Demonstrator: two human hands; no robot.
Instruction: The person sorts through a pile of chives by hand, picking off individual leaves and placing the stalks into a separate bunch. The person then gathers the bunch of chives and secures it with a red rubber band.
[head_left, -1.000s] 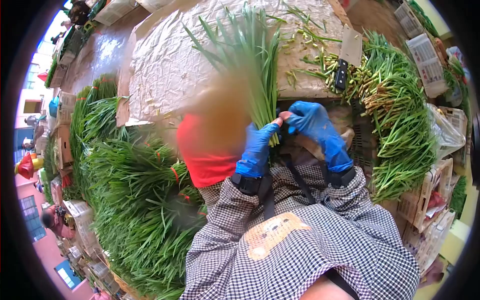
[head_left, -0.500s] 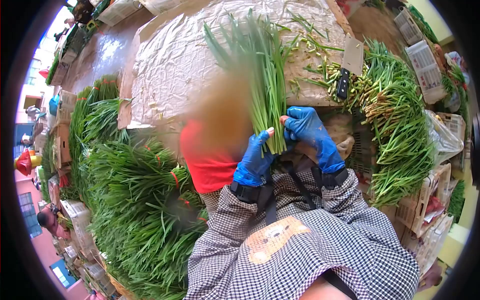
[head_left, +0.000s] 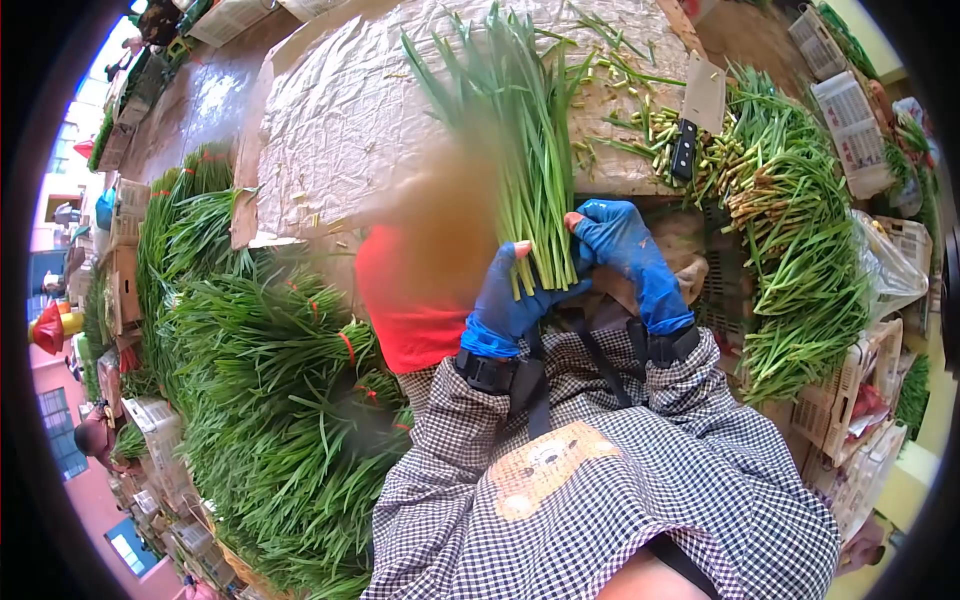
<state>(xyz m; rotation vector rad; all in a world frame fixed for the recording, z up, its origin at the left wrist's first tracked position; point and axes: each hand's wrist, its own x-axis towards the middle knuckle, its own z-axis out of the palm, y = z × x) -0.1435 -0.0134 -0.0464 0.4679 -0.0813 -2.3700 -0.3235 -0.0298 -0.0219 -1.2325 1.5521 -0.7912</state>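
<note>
Bunch [head_left: 548,195] is upright in both hands, cut ends near, leaves over the table [head_left: 330,130]. Left hand [head_left: 503,295] cups the stalk ends, thumb in front; right hand [head_left: 622,245] pinches the right edge — can't see all its fingers. I see no band on it, so a slack grip could let stalks slide out. Knife [head_left: 684,148] sits right, near the edge — one sleeve bump might drop it.
</note>
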